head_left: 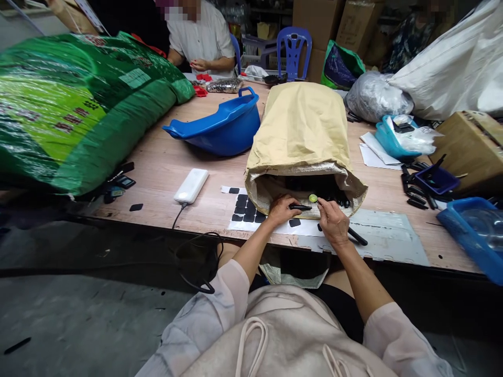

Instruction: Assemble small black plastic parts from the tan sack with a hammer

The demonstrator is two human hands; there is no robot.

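Observation:
A beige paper-like sack [304,125] lies on the table with its mouth toward me, and black pieces [314,186] show in the dark inside. At the mouth, my left hand [282,210] is closed on a slim black piece [300,207]. My right hand [333,220], also closed, has its fingertips at a small yellow-green disc [313,198]. By the right wrist a black stick [357,235] sticks out; whether that hand touches it I cannot tell. Under the sack's front edge lies a white sheet with black rounded-square stickers [245,208].
A white power bank [192,186] with a black cable lies left of the sheet. Behind it stands a blue basin [223,128]. A large green bag [78,110] fills the left. On the right are a purple tray [438,179] and a blue container [471,230]. A person works across the table.

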